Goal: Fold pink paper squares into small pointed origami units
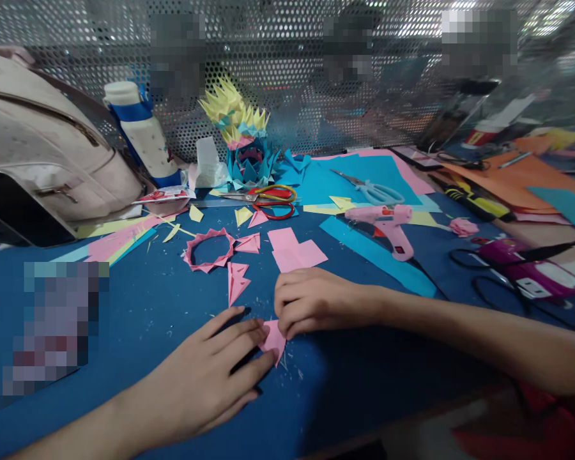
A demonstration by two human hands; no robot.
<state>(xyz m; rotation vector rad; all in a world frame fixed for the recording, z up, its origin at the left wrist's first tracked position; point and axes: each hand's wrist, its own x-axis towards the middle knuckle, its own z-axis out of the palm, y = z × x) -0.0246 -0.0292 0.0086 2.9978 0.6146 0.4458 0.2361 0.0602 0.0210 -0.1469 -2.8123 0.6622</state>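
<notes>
A small folded piece of pink paper (pixel 274 338) lies on the blue tabletop between my hands. My left hand (pixel 215 367) rests with its fingers stretched and spread, the tips on the paper's left and lower edges. Curled fingers of my right hand (pixel 311 303) pinch the upper right edge of the same piece. Just beyond them are a pink folded pointed piece (pixel 237 283), a ring of linked pink folded paper (pixel 188 255) with another folded piece (pixel 248 243) at its right, and flat pink paper squares (pixel 287 250).
A pink glue gun (pixel 390 225), red-handled scissors (pixel 274 209) and light-blue scissors (pixel 378 190) lie farther back. Behind stand a paper model (pixel 252 163) and a bottle (pixel 146 137), with a bag (pixel 52 140) at left. A purple power strip (pixel 522 271) and cables lie right.
</notes>
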